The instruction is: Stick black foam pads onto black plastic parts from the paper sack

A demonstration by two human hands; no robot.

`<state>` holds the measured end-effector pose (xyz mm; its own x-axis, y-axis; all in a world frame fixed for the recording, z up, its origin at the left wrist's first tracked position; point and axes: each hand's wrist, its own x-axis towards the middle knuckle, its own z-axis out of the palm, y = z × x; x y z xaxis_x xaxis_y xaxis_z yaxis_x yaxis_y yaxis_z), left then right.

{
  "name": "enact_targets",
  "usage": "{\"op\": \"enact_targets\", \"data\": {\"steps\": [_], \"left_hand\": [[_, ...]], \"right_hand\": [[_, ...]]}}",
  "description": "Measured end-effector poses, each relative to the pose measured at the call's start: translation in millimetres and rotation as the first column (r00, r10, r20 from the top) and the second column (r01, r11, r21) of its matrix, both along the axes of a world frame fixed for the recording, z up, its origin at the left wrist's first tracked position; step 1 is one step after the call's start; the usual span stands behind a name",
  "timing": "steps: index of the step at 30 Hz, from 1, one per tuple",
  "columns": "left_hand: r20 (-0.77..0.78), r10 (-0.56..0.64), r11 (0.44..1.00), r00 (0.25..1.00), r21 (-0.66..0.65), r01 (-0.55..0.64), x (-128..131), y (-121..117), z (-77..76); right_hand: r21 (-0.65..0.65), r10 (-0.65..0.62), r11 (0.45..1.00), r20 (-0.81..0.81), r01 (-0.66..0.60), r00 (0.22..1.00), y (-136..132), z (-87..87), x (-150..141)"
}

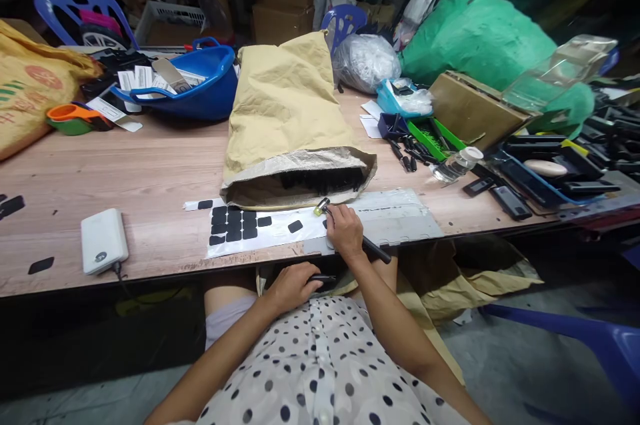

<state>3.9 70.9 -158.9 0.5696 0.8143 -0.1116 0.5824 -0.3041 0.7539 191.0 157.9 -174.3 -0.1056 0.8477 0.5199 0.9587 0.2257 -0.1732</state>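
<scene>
My right hand [345,230] is closed round what looks like a small hammer [377,250]. Its black handle sticks out below the fist, and its short metal head with a yellowish end sits above the white sheet [280,238]. Low by the table's front edge, my left hand [295,286] grips a slim black plastic piece [323,277], partly hidden by the fingers. On the sheet, several rounded black pads [234,223] lie in a block, with a loose pad [295,227] to their right. Behind the sheet lies a tan sack [290,105], its mouth facing me and dark pieces inside.
A white power bank [104,241] with a cable lies left. Farther back stands a blue basin [200,88] of cards. To the right are a green tray [435,138], a clear bottle [457,165] and a box of black parts [550,171]. A grey plate [400,215] lies at the front edge.
</scene>
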Motion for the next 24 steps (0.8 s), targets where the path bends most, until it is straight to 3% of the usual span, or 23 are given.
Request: {"op": "enact_targets", "data": {"steps": [5, 8, 11, 14, 16, 19, 20, 22, 24], "left_hand": [[-0.177, 0.112, 0.99, 0.978, -0.067, -0.126, 1.1, 3.2, -32.0], [-0.207, 0.131, 0.987, 0.97, -0.07, -0.148, -1.4, 2.9, -34.6], [-0.175, 0.088, 0.991, 0.981, -0.088, -0.105, -0.6, 3.1, -17.8], [-0.041, 0.035, 0.989, 0.999, -0.145, -0.041, 2.8, 17.6, 11.7], [0.088, 0.148, 0.978, 0.985, -0.164, -0.133, 3.2, 39.9, 30.8], [0.133, 0.436, 0.9, 0.89, -0.068, -0.431, -1.4, 88.1, 47.9], [0.118, 0.576, 0.814, 0.809, 0.006, -0.58, -4.0, 105.5, 49.9], [0.04, 0.751, 0.652, 0.659, 0.111, -0.75, -8.9, 137.7, 49.3], [-0.07, 0.813, 0.582, 0.578, 0.128, -0.803, -12.1, 162.6, 44.4]], "right_hand": [[0.007, -0.003, 1.0, 0.0, 0.003, 1.0, 0.2, 0.4, -0.9], [0.009, -0.007, 1.0, -0.003, 0.008, 1.0, 0.0, 0.4, -1.3], [0.019, 0.0, 1.0, -0.003, 0.0, 1.0, -0.6, 0.3, -1.2], [0.021, -0.003, 1.0, -0.01, 0.003, 1.0, -0.9, -0.2, -1.4], [0.017, -0.007, 1.0, -0.013, 0.007, 1.0, -0.9, -0.7, -1.8], [0.014, -0.012, 1.0, -0.009, 0.012, 1.0, -0.7, -0.9, -2.7], [0.017, -0.013, 1.0, -0.008, 0.013, 1.0, -0.6, -0.7, -2.9], [0.027, -0.013, 1.0, -0.008, 0.013, 1.0, -0.5, -0.1, -3.2], [0.03, -0.006, 1.0, -0.013, 0.006, 1.0, -0.5, 0.5, -3.4]]}}
